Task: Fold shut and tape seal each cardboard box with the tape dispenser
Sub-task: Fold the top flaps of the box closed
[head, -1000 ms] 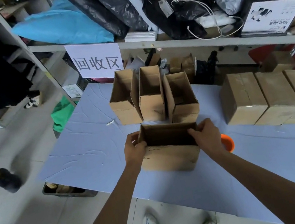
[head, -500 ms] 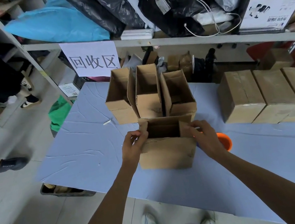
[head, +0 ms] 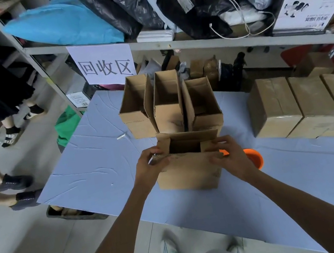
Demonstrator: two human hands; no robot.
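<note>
Pinching its end flaps, left hand [head: 148,170] and right hand [head: 232,158] hold the brown cardboard box [head: 188,174]: mouth upward, long axis left-right, interior dark

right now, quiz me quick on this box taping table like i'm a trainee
1. True or false: the box that the left hand and right hand hold is already taped shut.
2. How many open boxes stand in a row right behind it?
3. The orange tape dispenser lies: A) beside the right hand, B) on the shelf, C) inside a box.
Key: 1 false, its top is open; 2 three; 3 A.
</note>
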